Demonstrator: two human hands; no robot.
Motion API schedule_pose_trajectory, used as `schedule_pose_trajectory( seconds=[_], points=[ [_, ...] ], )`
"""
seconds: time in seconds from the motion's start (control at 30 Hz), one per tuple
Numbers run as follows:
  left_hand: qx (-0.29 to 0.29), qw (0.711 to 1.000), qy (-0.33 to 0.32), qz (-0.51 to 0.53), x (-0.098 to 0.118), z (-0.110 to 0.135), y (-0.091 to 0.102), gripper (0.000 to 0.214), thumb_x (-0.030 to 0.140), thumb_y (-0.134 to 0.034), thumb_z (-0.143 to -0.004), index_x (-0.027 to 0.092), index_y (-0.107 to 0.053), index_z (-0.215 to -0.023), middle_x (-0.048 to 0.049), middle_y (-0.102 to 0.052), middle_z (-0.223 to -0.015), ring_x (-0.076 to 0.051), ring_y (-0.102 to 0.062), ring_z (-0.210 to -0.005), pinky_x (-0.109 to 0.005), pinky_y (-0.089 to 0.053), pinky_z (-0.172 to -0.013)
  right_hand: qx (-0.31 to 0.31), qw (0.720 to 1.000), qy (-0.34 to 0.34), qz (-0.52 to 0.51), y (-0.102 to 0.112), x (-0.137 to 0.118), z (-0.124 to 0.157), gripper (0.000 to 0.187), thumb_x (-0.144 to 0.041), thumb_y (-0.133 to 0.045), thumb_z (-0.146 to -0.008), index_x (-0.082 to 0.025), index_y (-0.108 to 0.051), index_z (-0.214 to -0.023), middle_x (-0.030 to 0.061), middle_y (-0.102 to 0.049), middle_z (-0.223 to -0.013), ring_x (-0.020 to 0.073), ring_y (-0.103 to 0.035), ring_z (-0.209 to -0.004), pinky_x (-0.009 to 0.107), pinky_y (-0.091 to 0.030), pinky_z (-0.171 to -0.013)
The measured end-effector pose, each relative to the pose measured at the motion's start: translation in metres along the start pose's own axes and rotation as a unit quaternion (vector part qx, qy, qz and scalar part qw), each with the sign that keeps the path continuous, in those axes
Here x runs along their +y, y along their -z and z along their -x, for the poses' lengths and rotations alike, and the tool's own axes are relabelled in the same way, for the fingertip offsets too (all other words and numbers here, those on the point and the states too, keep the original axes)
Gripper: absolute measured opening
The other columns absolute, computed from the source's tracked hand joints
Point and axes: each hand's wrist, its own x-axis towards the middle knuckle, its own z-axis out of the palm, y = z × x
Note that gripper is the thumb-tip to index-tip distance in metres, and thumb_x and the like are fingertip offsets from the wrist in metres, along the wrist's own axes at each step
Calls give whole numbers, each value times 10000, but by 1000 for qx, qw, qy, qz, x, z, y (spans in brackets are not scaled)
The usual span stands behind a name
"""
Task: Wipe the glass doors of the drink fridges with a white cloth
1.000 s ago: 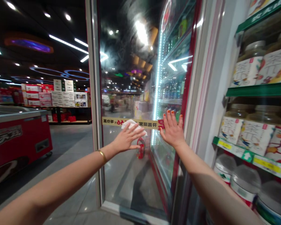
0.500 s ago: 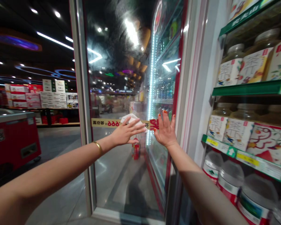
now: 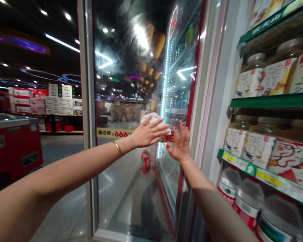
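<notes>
My left hand [image 3: 151, 133] holds a folded white tissue [image 3: 145, 118] flat against the glass door [image 3: 121, 188], its fingers stretched over it. A gold bangle [image 3: 117, 147] circles that wrist. Just to the right, my right hand [image 3: 181, 144] is open, with fingers up and spread and orange nails showing. It is at the glass near the door's right edge and holds nothing. A yellow strip [image 3: 111, 133] with red and black reversed lettering runs across the pane, partly behind the left hand. Cloudy smears show high on the glass.
On the right, shelves with green edges [image 3: 267, 101] carry bottled drinks [image 3: 274, 70] and several clear jugs [image 3: 249, 198]. A silver frame [image 3: 84, 101] borders the door's left side. A red chest [image 3: 12, 151] stands at far left, and stacked boxes [image 3: 58, 104] lie behind it.
My left hand has slid right across the glass with the tissue and is now close beside my right hand. The right hand has stayed almost in place. The view has shifted slightly.
</notes>
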Motion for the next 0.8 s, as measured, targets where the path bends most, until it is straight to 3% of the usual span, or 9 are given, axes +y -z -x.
schedule_pose_trajectory(
  seconds=[0.1, 0.2, 0.27, 0.37, 0.47, 0.5, 0.63, 0.7, 0.8],
  points=[
    [52, 996, 70, -17, 5, -45, 2, 622, 370, -283, -1119, 329, -328, -1738, 9, -266, -1836, -339, -57, -1740, -747, 101, -1349, 27, 999, -2, 17, 1, -1, -1, 899, -525, -429, -1045, -186, -51, -1787, 191, -65, -1866, 389, -208, -1710, 680, -293, -1336],
    [38, 999, 30, -22, 31, -70, -12, 595, 365, -256, -1123, 342, -421, -1695, 79, -317, -1815, -274, -41, -1744, -628, 161, -1365, 52, 998, -6, 17, 3, 0, 0, 867, -506, -396, -1059, -154, -76, -1785, 188, -27, -1874, 382, -156, -1726, 679, -255, -1349],
    [6, 1000, -22, -21, 41, -49, -20, 530, 409, -339, -1119, 410, -538, -1610, 135, -426, -1754, -197, -135, -1738, -530, 140, -1392, 37, 999, -6, 18, 5, 0, 1, 879, -494, -411, -1059, -151, -60, -1787, 178, -8, -1878, 372, -149, -1729, 663, -248, -1359],
    [-34, 997, -58, -25, 26, 32, -13, 518, 517, -530, -1068, 521, -532, -1586, 156, -499, -1700, -151, -279, -1701, -473, 67, -1424, -4, 1000, 3, 18, 8, -2, -1, 894, -437, -504, -1042, -244, -68, -1798, 114, -13, -1890, 371, -181, -1723, 652, -224, -1376],
    [-27, 998, 8, -57, -21, 116, 18, 670, 513, -550, -1066, 494, -336, -1701, 74, -463, -1737, -228, -249, -1715, -563, 85, -1412, -32, 999, 12, 5, 10, -6, -6, 892, -363, -583, -1019, -340, -137, -1791, 55, -114, -1887, 370, -225, -1713, 673, -159, -1393],
    [-4, 993, 78, -83, -38, 132, 29, 680, 508, -520, -1078, 459, -304, -1721, 32, -417, -1768, -272, -184, -1730, -615, 84, -1401, -39, 999, 13, 0, 10, -7, -8, 888, -349, -593, -1016, -352, -154, -1787, 46, -157, -1881, 363, -240, -1710, 678, -141, -1396],
    [59, 925, 349, -135, -62, 130, 47, 694, 557, -425, -1102, 379, -257, -1752, -28, -193, -1854, -376, -5, -1741, -728, -4, -1371, -55, 998, 17, -11, 12, -8, -11, 855, -335, -599, -1027, -352, -194, -1780, 45, -297, -1841, 330, -300, -1695, 671, -98, -1403],
    [49, 927, 353, -119, -41, 116, 31, 736, 610, -438, -1087, 362, -258, -1756, -36, -174, -1861, -412, 14, -1738, -765, 11, -1353, -58, 998, 14, -13, 12, -7, -11, 834, -337, -599, -1033, -345, -218, -1776, 58, -344, -1822, 327, -341, -1679, 670, -91, -1401],
    [-24, 976, 206, -71, 5, 130, 2, 713, 671, -482, -1059, 447, -335, -1720, 5, -364, -1805, -382, -149, -1734, -721, 13, -1376, -69, 997, 10, -13, 13, -6, -11, 814, -346, -605, -1035, -337, -252, -1769, 74, -399, -1796, 326, -389, -1656, 664, -85, -1399]
  ],
)
